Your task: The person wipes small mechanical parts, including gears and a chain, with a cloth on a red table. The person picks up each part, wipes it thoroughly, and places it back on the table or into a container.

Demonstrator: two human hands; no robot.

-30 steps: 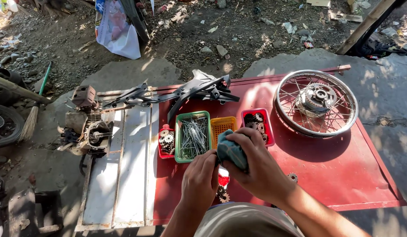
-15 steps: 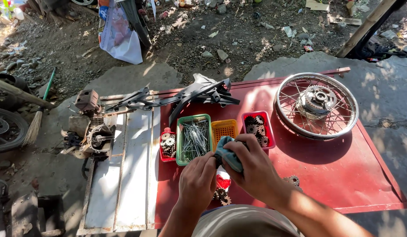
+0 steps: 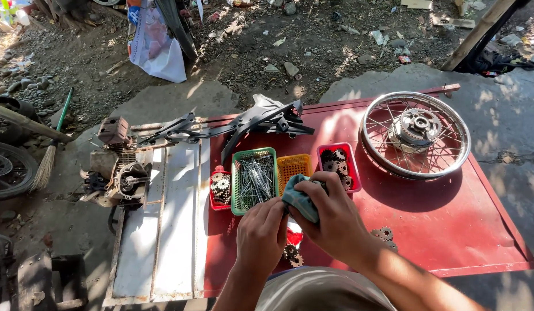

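Cloth (image 3: 298, 200) bunched in right hand (image 3: 335, 222), left hand (image 3: 261, 236) alongside.

Bare red panel (image 3: 451, 230) lies open rightward; green basket (image 3: 254, 179), orange basket (image 3: 294, 166) and spoked wheel (image 3: 415, 135) crowd ahead.

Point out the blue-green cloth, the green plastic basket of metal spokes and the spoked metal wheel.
blue-green cloth (image 3: 298, 198), head view, on the bunched fold showing beside the right hand.
green plastic basket of metal spokes (image 3: 236, 190), head view, on its left rim.
spoked metal wheel (image 3: 465, 135), head view, on its right rim.
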